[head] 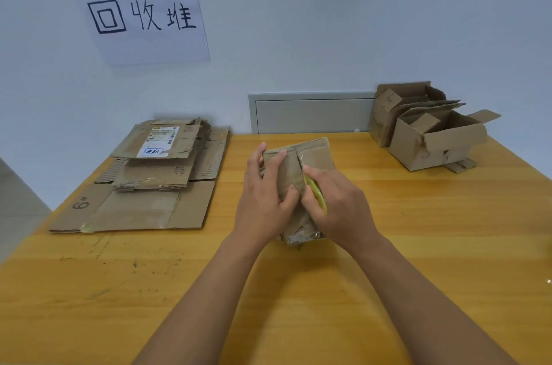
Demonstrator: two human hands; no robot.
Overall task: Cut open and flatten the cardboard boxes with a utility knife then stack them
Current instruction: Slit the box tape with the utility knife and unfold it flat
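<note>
A small brown cardboard box lies on the wooden table in the middle. My left hand grips its left side, fingers curled over the top and thumb on the face. My right hand holds a yellow utility knife against the box's centre seam; the blade is hidden. To the left lies a stack of flattened boxes, the top one bearing a shipping label. At the back right stand two open, uncut boxes.
A handwritten paper sign hangs on the wall above the stack. A grey wall panel sits behind the table's back edge. Scratches mark the tabletop at the front left.
</note>
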